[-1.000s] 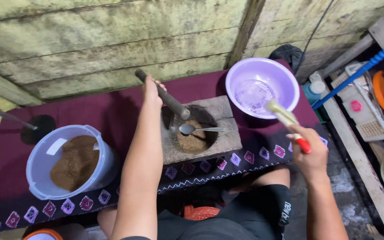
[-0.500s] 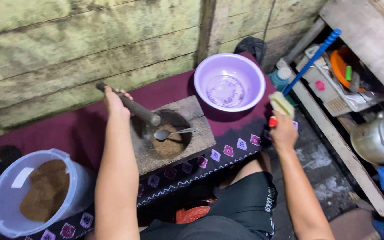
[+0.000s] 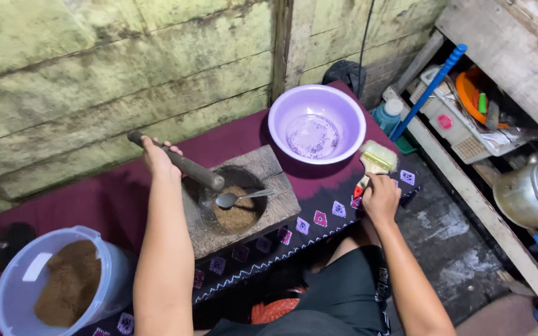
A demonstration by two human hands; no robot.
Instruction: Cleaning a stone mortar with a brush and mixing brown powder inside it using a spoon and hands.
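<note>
My left hand (image 3: pixel 157 157) grips a dark pestle (image 3: pixel 189 167) whose end rests in the hollow of a square stone mortar (image 3: pixel 263 211). Brown ground powder (image 3: pixel 240 217) and a metal spoon (image 3: pixel 244 196) lie in the hollow. My right hand (image 3: pixel 380 198) holds a paintbrush (image 3: pixel 373 162) with a red handle and pale bristles, lowered onto the maroon cloth (image 3: pixel 94 205) just right of the mortar, below a purple bowl (image 3: pixel 316 122).
A pale blue bucket (image 3: pixel 14 298) with brown powder stands at the lower left. A wooden plank wall runs behind. On the right are a blue-handled stick (image 3: pixel 429 90), a blue bottle (image 3: pixel 387 115), a white basket of utensils (image 3: pixel 462 118) and a metal kettle (image 3: pixel 533 193).
My right hand has drawn the paintbrush away from the purple bowl and down to the cloth. My left hand keeps hold of the pestle. The view has swung to the right.
</note>
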